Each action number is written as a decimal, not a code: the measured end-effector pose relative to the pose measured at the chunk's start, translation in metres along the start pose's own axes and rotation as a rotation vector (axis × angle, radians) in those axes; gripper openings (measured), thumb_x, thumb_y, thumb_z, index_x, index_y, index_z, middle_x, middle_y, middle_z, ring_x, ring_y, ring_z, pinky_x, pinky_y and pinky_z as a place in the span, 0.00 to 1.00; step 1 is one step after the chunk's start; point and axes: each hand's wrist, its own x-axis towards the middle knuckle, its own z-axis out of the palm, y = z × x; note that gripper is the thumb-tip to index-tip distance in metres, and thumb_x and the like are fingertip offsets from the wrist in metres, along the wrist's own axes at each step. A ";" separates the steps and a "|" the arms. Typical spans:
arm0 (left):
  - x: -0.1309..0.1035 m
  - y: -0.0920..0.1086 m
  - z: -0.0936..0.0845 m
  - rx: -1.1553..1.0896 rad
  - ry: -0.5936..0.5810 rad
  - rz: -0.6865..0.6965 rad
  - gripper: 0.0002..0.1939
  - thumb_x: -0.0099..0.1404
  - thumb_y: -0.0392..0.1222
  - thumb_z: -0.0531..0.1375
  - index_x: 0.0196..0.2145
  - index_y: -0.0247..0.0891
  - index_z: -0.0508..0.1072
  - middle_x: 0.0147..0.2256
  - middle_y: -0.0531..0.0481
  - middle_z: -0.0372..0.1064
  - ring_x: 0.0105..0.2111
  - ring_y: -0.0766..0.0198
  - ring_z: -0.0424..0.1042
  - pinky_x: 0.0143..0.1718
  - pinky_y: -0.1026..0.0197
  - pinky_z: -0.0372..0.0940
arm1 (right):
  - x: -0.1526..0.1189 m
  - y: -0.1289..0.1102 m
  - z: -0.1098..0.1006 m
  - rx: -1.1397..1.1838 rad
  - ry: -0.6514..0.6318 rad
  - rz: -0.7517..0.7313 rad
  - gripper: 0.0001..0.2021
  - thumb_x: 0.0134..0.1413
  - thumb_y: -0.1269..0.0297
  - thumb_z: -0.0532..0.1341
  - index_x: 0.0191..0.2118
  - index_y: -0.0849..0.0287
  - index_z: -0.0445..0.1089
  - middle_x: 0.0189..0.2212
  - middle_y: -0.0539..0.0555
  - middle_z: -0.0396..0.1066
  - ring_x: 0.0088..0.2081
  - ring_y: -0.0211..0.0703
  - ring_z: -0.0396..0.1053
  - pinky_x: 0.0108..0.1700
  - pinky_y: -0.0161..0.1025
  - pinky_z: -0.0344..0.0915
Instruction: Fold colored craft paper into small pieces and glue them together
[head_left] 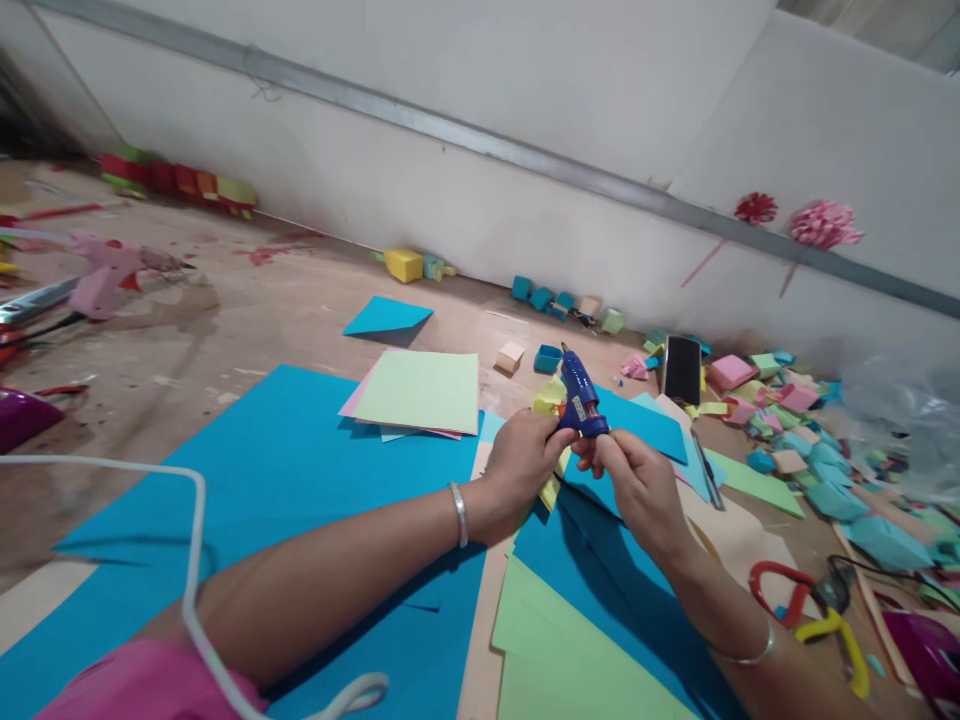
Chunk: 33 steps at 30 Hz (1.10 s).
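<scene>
My left hand [525, 455] is closed around the handle of a blue glue gun [580, 392], whose nozzle points up and away from me. At the gun's back end, the fingers of my right hand [649, 490] are pinched together; what lies between them is hidden. Yellow paper [551, 490] shows just under the gun and partly behind my left hand. Both hands are over blue paper sheets [570, 550]. Beyond the nozzle sit a small open blue paper box [548, 358] and a peach paper cube [510, 357].
Stacked pale green squares [420, 390] lie on large blue sheets [247, 470]. A pink glue gun [109, 275] stands left; a white cable [196, 540] crosses my left arm. At right are a phone [682, 369], a pen [707, 470], pliers [817, 605] and many paper boxes [829, 490].
</scene>
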 end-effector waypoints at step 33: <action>-0.006 0.008 0.010 -0.502 -0.033 -0.137 0.12 0.69 0.47 0.51 0.34 0.38 0.69 0.33 0.47 0.70 0.34 0.59 0.67 0.37 0.59 0.61 | -0.008 -0.017 0.008 0.332 -0.040 0.265 0.21 0.59 0.51 0.56 0.20 0.59 0.62 0.18 0.48 0.62 0.19 0.34 0.57 0.22 0.34 0.53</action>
